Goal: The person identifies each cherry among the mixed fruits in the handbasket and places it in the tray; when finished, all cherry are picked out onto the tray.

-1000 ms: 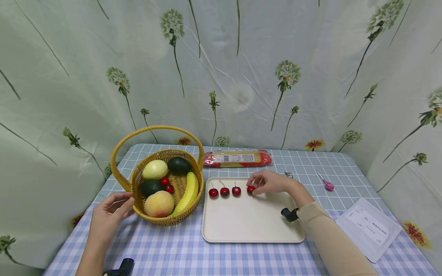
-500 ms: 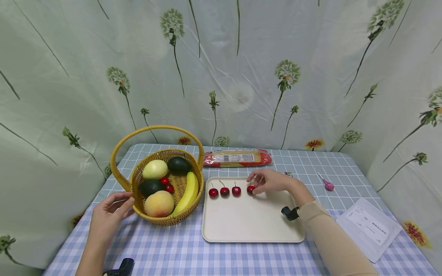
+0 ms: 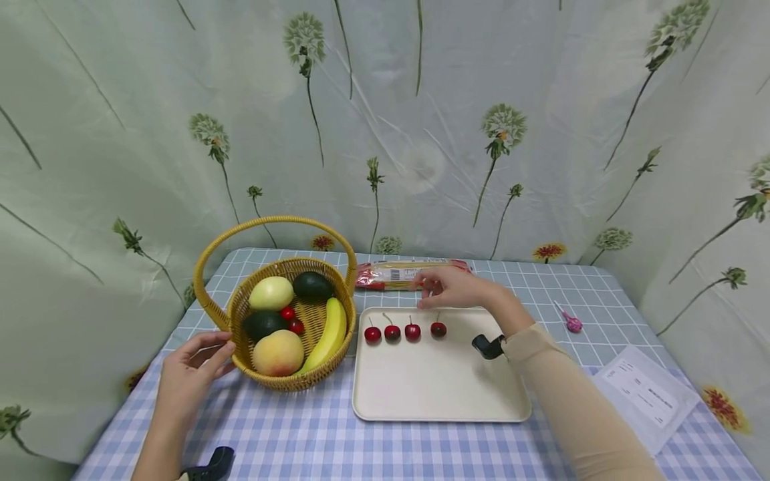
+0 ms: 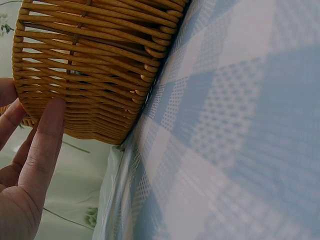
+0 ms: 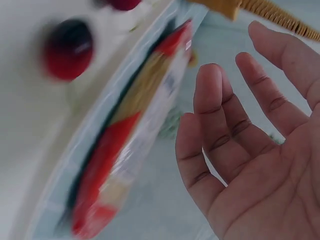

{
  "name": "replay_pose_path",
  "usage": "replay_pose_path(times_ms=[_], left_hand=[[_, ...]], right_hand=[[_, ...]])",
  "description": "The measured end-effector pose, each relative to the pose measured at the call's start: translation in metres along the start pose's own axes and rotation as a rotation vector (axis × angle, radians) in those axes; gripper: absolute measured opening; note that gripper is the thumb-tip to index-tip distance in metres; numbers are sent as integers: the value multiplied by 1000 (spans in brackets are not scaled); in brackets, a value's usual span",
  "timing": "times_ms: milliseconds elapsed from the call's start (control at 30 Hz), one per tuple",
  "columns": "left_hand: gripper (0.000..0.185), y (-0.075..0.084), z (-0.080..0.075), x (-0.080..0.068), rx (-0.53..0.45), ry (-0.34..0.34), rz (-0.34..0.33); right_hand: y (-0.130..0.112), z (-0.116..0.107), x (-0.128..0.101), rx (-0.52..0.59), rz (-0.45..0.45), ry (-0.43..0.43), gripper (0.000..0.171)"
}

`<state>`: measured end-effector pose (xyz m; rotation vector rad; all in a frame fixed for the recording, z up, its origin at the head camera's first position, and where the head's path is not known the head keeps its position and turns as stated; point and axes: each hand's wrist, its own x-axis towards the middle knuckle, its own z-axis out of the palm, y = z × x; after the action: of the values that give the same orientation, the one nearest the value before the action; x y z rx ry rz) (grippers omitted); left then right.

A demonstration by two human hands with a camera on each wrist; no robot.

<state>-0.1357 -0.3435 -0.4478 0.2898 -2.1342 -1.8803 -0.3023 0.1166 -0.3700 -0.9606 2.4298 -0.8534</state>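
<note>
Four red cherries stand in a row at the far edge of a cream tray (image 3: 439, 391); the rightmost cherry (image 3: 438, 329) (image 5: 68, 49) lies free. My right hand (image 3: 432, 288) (image 5: 235, 135) hovers just above and behind it, fingers spread and holding nothing. It partly covers a red and clear pasta packet (image 3: 385, 275) (image 5: 125, 145). My left hand (image 3: 198, 361) (image 4: 35, 145) rests with straight fingers against the near left wall of a wicker basket (image 3: 289, 384) (image 4: 90, 65). In the basket are a banana (image 3: 327, 337), a peach (image 3: 277, 353), two avocados, a pale apple and two cherries.
A pink lollipop (image 3: 571, 323) lies at the right on the blue checked tablecloth, and a printed paper sheet (image 3: 644, 394) sits near the right front corner. A flowered curtain closes in the back and both sides of the table.
My right hand has let go of the rightmost cherry and lifted back and slightly left toward the pasta packet. The cherry stays on the tray. The left hand has hardly moved.
</note>
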Motion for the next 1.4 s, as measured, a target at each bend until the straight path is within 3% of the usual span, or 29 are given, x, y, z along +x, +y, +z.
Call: replay_pose_path(times_ms=[467,933,1267,1400], left_hand=[[35,2,4,2,53,0,13],[33,2,1,2,62,4,14],[33,-1,1,1,17,-6,30],[33,-1,0,1,29,-5,27]], right_hand=[[-72,23,64,-103,-159,-150,34],[-129,59,111,-201,-207,-272,36],[-137,76,153,-297,-128,-309,36],[-138,81,164,-271,-86,-324,36]])
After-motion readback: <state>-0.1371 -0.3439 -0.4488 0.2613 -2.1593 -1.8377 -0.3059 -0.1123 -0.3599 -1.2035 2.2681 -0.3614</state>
